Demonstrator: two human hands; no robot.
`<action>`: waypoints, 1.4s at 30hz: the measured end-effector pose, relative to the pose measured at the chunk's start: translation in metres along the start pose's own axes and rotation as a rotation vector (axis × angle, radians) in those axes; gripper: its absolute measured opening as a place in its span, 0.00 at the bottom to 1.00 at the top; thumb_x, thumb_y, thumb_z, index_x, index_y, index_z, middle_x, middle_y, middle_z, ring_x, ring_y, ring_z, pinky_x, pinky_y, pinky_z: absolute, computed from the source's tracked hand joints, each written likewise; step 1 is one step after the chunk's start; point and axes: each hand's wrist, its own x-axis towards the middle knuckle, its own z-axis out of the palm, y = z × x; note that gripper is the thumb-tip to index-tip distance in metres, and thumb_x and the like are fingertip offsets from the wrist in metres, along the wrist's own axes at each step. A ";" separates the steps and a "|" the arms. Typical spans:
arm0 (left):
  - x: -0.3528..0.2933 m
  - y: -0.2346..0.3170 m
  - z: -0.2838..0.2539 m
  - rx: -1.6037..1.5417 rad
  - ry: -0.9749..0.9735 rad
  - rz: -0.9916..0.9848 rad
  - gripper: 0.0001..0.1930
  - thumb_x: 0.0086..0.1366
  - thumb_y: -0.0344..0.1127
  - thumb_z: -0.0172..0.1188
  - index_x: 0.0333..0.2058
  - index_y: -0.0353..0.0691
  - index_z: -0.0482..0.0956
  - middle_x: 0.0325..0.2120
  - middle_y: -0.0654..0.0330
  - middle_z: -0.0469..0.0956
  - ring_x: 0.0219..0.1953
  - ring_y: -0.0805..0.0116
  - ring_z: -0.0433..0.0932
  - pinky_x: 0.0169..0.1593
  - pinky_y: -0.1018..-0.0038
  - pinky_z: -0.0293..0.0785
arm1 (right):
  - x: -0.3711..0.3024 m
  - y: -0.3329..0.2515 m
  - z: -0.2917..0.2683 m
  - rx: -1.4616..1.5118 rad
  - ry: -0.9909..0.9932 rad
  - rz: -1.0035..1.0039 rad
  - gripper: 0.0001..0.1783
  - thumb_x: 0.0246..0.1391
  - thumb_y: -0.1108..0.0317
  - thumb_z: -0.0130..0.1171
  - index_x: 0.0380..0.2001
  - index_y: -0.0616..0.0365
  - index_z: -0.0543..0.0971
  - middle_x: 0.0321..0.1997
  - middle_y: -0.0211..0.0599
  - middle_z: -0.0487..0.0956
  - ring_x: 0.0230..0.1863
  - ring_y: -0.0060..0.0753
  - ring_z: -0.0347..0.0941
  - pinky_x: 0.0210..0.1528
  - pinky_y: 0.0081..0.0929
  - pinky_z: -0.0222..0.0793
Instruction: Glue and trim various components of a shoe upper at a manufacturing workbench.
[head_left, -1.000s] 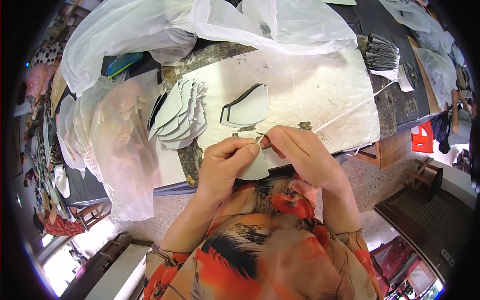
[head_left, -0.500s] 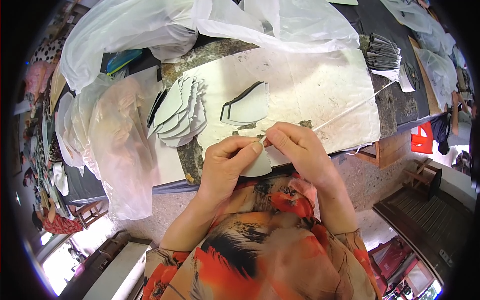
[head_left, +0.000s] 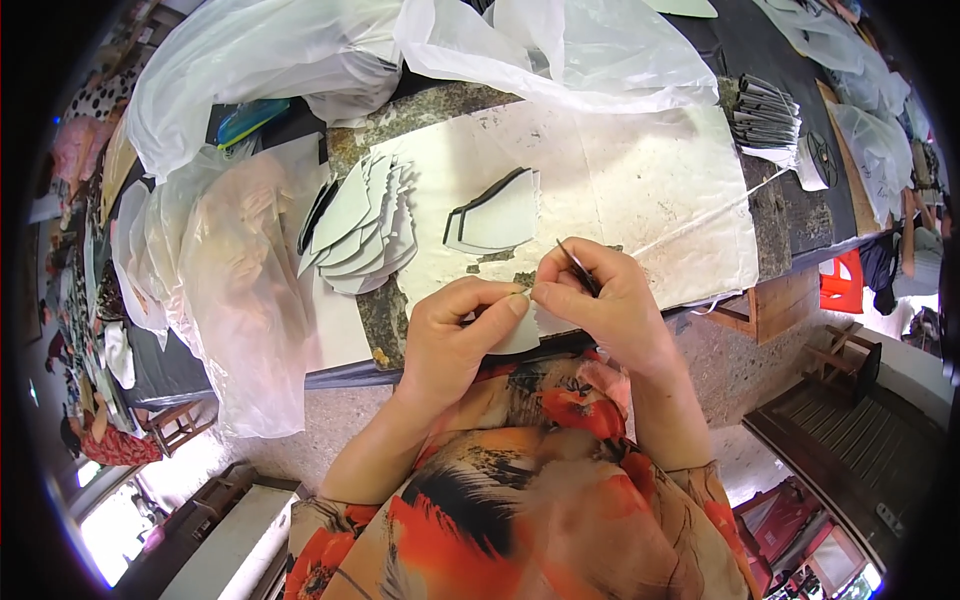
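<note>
My left hand (head_left: 452,332) pinches the edge of a white shaped piece (head_left: 517,339), which hangs below the fingers at the table's front edge. Close against it, my right hand (head_left: 612,300) is closed around a thin dark pointed thing (head_left: 577,267); its kind is unclear. Thumb and fingertips of both hands almost meet over the piece's upper edge, and what lies between them is mostly hidden. Just beyond the hands, a small pile of white pieces with black edging (head_left: 497,215) lies on a pale sheet (head_left: 640,170).
To the left is a fanned stack of white pieces (head_left: 360,225), next to a translucent plastic bag (head_left: 240,300). More plastic (head_left: 560,60) covers the far side. A narrow white tape (head_left: 700,222) crosses the sheet toward a bundle of black-edged pieces (head_left: 765,115) at right.
The thin dark pointed thing now shows in my right hand, sticking up past the fingers. My right hand has turned slightly; my left hand keeps its pinch on the white piece.
</note>
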 end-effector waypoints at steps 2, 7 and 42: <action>-0.003 0.003 -0.001 0.015 0.017 0.047 0.07 0.65 0.31 0.68 0.39 0.34 0.87 0.29 0.64 0.80 0.32 0.79 0.74 0.37 0.80 0.69 | 0.001 0.000 0.000 0.007 0.000 -0.016 0.06 0.58 0.69 0.65 0.33 0.60 0.79 0.26 0.17 0.71 0.28 0.09 0.61 0.28 0.15 0.58; -0.014 0.028 -0.035 0.121 0.010 0.132 0.07 0.64 0.30 0.69 0.38 0.32 0.87 0.30 0.63 0.81 0.32 0.79 0.74 0.36 0.79 0.70 | 0.000 -0.004 -0.009 0.120 0.246 0.045 0.03 0.56 0.71 0.62 0.32 0.57 0.79 0.27 0.15 0.69 0.28 0.09 0.61 0.30 0.14 0.56; 0.045 0.020 -0.006 -0.483 -0.430 -0.288 0.21 0.74 0.37 0.58 0.62 0.36 0.71 0.44 0.57 0.83 0.39 0.76 0.80 0.48 0.76 0.76 | -0.007 0.018 -0.018 -0.483 -0.212 -0.558 0.10 0.55 0.72 0.61 0.42 0.54 0.80 0.38 0.41 0.81 0.42 0.50 0.78 0.45 0.41 0.74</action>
